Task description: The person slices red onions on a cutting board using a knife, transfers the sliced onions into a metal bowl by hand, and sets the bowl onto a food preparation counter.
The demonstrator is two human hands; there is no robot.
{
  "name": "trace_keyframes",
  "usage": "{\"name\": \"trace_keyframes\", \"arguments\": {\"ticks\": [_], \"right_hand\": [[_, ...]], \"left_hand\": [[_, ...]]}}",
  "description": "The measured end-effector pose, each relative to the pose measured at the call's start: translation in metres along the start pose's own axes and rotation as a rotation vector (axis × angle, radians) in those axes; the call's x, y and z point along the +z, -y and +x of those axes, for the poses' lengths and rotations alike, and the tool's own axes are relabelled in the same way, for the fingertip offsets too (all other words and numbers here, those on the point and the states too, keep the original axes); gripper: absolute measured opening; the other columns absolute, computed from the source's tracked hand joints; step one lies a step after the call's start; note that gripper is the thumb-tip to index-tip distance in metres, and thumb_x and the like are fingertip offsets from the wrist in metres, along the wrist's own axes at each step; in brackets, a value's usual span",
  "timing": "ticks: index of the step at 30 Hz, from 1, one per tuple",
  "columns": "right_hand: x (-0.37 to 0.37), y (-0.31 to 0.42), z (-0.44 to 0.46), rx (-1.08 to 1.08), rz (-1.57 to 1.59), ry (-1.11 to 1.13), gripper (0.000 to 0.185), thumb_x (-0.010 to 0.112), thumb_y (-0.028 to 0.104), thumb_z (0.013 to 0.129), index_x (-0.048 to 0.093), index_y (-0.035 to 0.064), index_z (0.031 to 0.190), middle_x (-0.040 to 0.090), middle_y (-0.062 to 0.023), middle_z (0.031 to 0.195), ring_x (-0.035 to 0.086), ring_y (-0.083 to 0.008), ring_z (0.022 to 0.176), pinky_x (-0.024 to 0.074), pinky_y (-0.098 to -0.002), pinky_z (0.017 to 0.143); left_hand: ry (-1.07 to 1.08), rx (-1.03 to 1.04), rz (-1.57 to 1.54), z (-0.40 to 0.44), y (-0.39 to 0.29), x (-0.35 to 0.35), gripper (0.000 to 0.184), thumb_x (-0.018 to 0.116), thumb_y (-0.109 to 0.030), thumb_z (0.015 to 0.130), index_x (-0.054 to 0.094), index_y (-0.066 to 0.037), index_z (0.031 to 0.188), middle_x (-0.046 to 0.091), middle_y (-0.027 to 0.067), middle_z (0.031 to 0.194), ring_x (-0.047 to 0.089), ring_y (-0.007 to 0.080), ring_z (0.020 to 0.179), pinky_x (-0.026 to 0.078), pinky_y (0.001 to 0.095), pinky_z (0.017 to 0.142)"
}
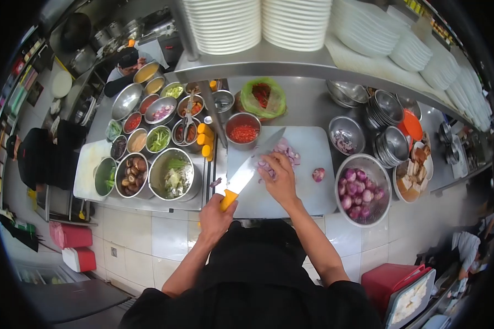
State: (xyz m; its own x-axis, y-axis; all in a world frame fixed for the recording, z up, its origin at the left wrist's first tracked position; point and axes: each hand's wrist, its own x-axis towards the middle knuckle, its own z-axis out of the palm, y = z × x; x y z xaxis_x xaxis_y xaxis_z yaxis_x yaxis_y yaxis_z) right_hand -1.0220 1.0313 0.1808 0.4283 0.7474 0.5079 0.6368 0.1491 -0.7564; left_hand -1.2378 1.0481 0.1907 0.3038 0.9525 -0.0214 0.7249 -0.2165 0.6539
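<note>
My left hand [217, 214] grips the yellow handle of a large kitchen knife [247, 174]. Its broad blade slants up and right across a white cutting board [310, 193]. Bent over the blade's right side is my right hand [280, 180], fingers curved and apart, among chopped purple onion [286, 150]. Whether the fingertips pinch a piece is hard to see. A purple onion piece [318, 174] lies alone to the right on the board. Small purple scraps [216, 182] sit by the board's left edge.
A metal colander [340, 213] of whole purple onions stands right of the board. Behind are a bowl of chopped red pepper [242, 133] and a green bag [279, 94]. Several ingredient containers fill the left counter. A steel shelf [313, 66] carries stacked plates overhead. Other people work at both sides.
</note>
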Motion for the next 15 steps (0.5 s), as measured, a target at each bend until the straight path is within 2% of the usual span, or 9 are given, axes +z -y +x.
{"name": "trace_keyframes", "arguments": {"ticks": [5,7,10,12,14,15], "right_hand": [[0.022,-0.024,0.001,-0.103,-0.125,0.090,0.028,0.072,0.008,0.080,0.069,0.0056,0.107,0.060,-0.0117,0.108,0.057,-0.0321,0.101,0.0482,-0.0411,0.084],[0.034,-0.051,-0.004,-0.088,-0.146,0.035,0.029,0.072,0.007,0.079,0.069,0.0060,0.108,0.060,-0.0117,0.108,0.057,-0.0321,0.101,0.0486,-0.0407,0.084],[0.022,-0.048,-0.007,-0.019,-0.238,-0.023,0.029,0.071,0.003,0.078,0.069,0.0052,0.107,0.061,-0.0126,0.110,0.058,-0.0314,0.100,0.0495,-0.0391,0.083],[0.007,-0.048,-0.008,0.043,-0.320,-0.031,0.028,0.069,-0.001,0.078,0.069,0.0040,0.106,0.061,-0.0135,0.110,0.059,-0.0307,0.099,0.0502,-0.0378,0.083],[-0.020,-0.059,-0.014,0.148,-0.265,-0.081,0.041,0.063,-0.009,0.072,0.066,0.0045,0.110,0.060,-0.0150,0.117,0.057,-0.0327,0.109,0.0477,-0.0394,0.092],[-0.036,-0.061,-0.019,0.158,-0.278,-0.087,0.041,0.063,-0.009,0.072,0.066,0.0045,0.110,0.060,-0.0150,0.117,0.057,-0.0327,0.109,0.0477,-0.0394,0.092]], "left_hand": [[0.028,0.105,0.059,0.017,0.011,0.005,0.038,0.073,-0.033,0.083,0.060,-0.003,0.103,0.067,0.0182,0.091,0.066,0.0386,0.084,0.051,0.0494,0.072],[-0.030,0.223,0.116,0.027,0.018,0.011,0.037,0.071,-0.031,0.085,0.059,-0.003,0.105,0.067,0.0182,0.100,0.065,0.0388,0.091,0.051,0.0500,0.073],[-0.036,0.209,0.119,0.039,0.024,0.013,0.038,0.070,-0.030,0.086,0.058,-0.002,0.109,0.065,0.0187,0.105,0.063,0.0389,0.096,0.051,0.0501,0.074],[0.013,0.229,0.100,0.041,0.023,0.002,0.040,0.070,-0.030,0.085,0.059,-0.001,0.110,0.066,0.0201,0.102,0.065,0.0396,0.091,0.051,0.0500,0.073],[0.061,0.160,0.045,0.044,0.025,-0.003,0.041,0.071,-0.030,0.084,0.060,0.000,0.110,0.067,0.0219,0.101,0.065,0.0408,0.085,0.051,0.0497,0.072],[0.006,0.220,0.005,0.042,0.031,-0.002,0.038,0.071,-0.031,0.084,0.062,0.001,0.103,0.069,0.0221,0.089,0.066,0.0411,0.076,0.051,0.0474,0.068]]}}
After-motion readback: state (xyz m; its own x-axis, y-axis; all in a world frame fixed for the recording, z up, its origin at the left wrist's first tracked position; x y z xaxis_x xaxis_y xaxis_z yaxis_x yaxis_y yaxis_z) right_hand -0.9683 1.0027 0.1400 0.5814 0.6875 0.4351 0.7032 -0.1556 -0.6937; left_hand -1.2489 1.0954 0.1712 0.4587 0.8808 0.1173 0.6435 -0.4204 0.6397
